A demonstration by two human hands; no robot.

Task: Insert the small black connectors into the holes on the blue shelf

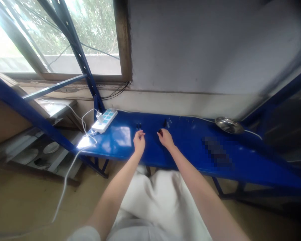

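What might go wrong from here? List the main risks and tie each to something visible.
1. The white cord drops over the edge of the blue tabletop toward the floor; a snag might drag the power strip.
2. Small clear pieces lie loose just beyond the right hand, so a brush could scatter them.
3. Two small black pieces sit close to the left hand and might get knocked.
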